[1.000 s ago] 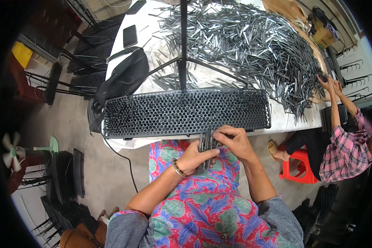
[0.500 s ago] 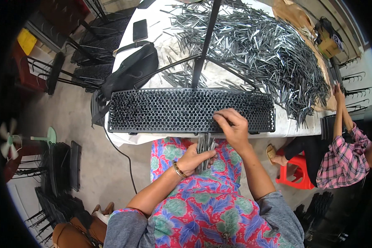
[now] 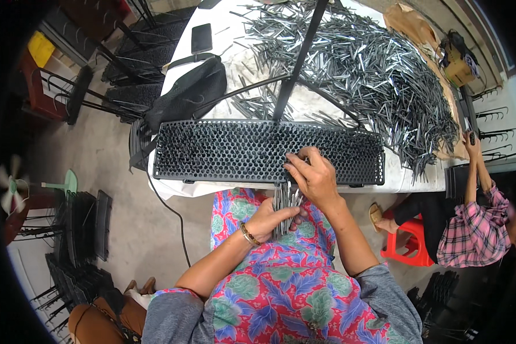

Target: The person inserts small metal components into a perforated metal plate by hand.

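Observation:
My left hand (image 3: pixel 265 221) is closed around a bundle of thin dark strips (image 3: pixel 285 198), which stand out past its thumb just below the front edge of a long black perforated panel (image 3: pixel 218 152). Over the middle of that panel hovers my right hand (image 3: pixel 315 176), thumb and fingers pinched close to the holes. Whatever the pinch holds, if anything, is too small to make out. Dark tufts fill many holes on the panel's left and middle, while its right end shows more bare holes. A black post with braces (image 3: pixel 282 94) rises behind the panel.
A large heap of dark strips (image 3: pixel 372 74) covers the white-topped table's right side. Left of it lie a phone (image 3: pixel 201 38) and a black bag (image 3: pixel 192 86). A person in a plaid shirt (image 3: pixel 470 235) is beside a red stool (image 3: pixel 410 243). A cable (image 3: pixel 175 215) hangs at left.
My right hand has shifted left across the panel, nearer to the bundle. The left hand keeps its grip on the strips in much the same place.

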Demonstrator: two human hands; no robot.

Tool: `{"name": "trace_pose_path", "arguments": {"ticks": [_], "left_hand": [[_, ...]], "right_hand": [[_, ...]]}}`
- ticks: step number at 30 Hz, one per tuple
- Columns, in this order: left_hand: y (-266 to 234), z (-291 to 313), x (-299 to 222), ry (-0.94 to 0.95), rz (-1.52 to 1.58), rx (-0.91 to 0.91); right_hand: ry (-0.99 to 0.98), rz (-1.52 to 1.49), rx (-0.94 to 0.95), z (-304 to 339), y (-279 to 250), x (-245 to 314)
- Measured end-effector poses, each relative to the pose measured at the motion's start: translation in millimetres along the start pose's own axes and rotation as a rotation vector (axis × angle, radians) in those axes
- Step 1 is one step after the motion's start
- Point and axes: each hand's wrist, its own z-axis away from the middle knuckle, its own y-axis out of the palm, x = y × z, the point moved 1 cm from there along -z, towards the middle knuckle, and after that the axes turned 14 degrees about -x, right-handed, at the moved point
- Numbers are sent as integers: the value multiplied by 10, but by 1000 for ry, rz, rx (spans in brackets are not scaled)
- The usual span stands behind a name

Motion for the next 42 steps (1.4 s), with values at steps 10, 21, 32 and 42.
{"name": "trace_pose_path", "arguments": {"ticks": [10,21,32,42], "left_hand": [[-36,-19,-45,52,33,-20],[-7,-58,-66,145,-37,8],[-39,-78,-2,74,-21,-40],[-22,-64,23,57,-22,-52]], "right_hand": [[40,-23,5,-35,-29,70],[742,-430,197,98,-330,-44],[267,-189,-170,-93,-221,-38],[93,-183,-138,-49,-163,-88]]}}
